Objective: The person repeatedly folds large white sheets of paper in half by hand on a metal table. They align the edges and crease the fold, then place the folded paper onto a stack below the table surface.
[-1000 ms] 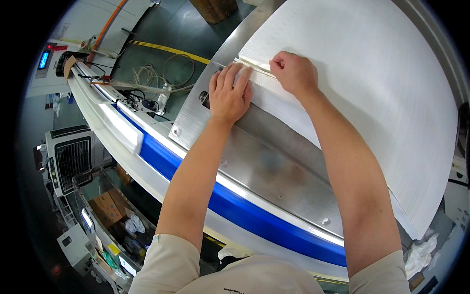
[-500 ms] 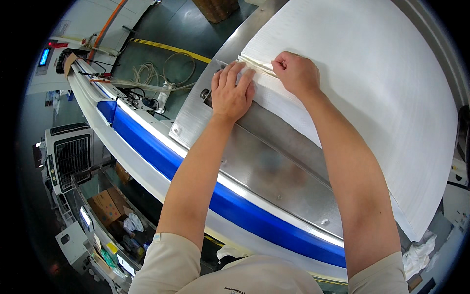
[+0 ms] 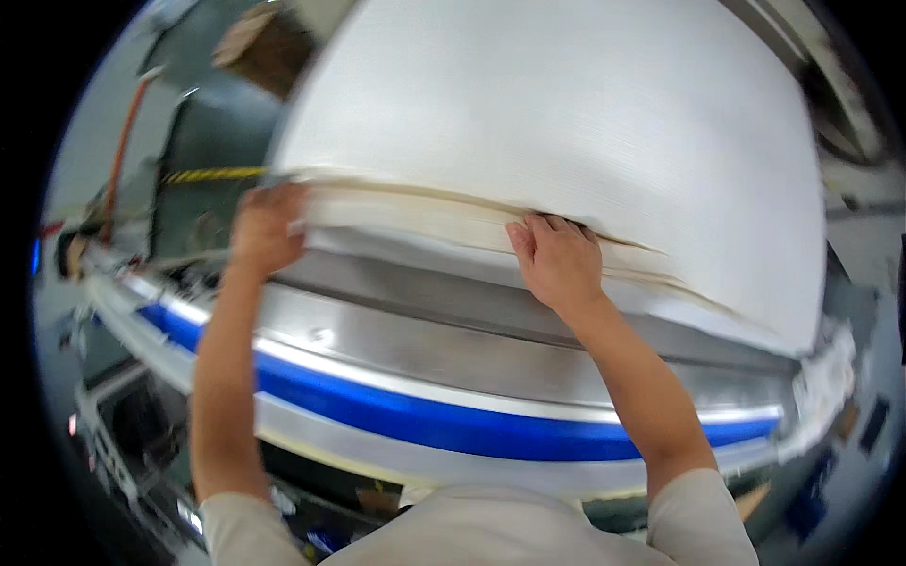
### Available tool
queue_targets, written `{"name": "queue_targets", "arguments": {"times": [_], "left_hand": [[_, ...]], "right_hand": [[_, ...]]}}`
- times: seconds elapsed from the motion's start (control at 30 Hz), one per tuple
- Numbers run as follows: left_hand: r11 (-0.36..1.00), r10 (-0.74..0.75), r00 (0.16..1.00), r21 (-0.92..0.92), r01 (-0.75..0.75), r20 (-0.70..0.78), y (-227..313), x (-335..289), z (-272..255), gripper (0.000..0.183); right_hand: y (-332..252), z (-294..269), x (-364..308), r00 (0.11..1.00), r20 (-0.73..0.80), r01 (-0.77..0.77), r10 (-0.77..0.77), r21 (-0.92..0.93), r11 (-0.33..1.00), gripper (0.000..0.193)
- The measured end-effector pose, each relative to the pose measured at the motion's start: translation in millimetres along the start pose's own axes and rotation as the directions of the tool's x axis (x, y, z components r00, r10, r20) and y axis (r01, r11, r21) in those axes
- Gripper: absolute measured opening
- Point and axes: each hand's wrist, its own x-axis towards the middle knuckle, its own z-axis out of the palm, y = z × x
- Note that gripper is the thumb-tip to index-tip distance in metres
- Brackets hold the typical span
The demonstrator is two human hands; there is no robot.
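Observation:
A large white textured sheet [image 3: 566, 104] covers most of the surface before me. Along its near edge runs a cream-coloured folded strip [image 3: 415, 212], raised and standing a little apart from the sheet behind it. My left hand [image 3: 269, 226], blurred by motion, is closed on the sheet's near left corner. Farther right, my right hand [image 3: 559, 262] grips the strip, its fingers curled over the top and hidden in the gap behind, the thumb on the near side.
A bare metal ledge [image 3: 453, 349] lies between the sheet and me, bordered by a blue rail [image 3: 415, 410]. A brown block-shaped object [image 3: 264, 47] stands on the floor at the far left. Crumpled white material [image 3: 821, 387] hangs at the right end.
My view has turned, and the sheet's near edge now runs more level. My hands have spread well apart along that edge, and the cream strip between them is lifted and stretched out.

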Motion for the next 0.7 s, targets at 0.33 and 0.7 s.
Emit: {"name": "queue_targets", "arguments": {"times": [0.33, 0.7], "left_hand": [[0.95, -0.026, 0.97, 0.308, -0.051, 0.241, 36.5, 63.8, -3.3, 0.021], [0.92, -0.368, 0.925, -0.109, 0.377, 0.094, -49.2, 66.8, 69.2, 0.019]], "right_hand": [[398.1, -137.7, -194.9, 0.842, -0.071, -0.511, 0.534, -0.419, 0.75, 0.061], [608.5, -239.5, -267.8, 0.522, 0.281, -0.414, 0.805, -0.742, 0.527, 0.043]]}}
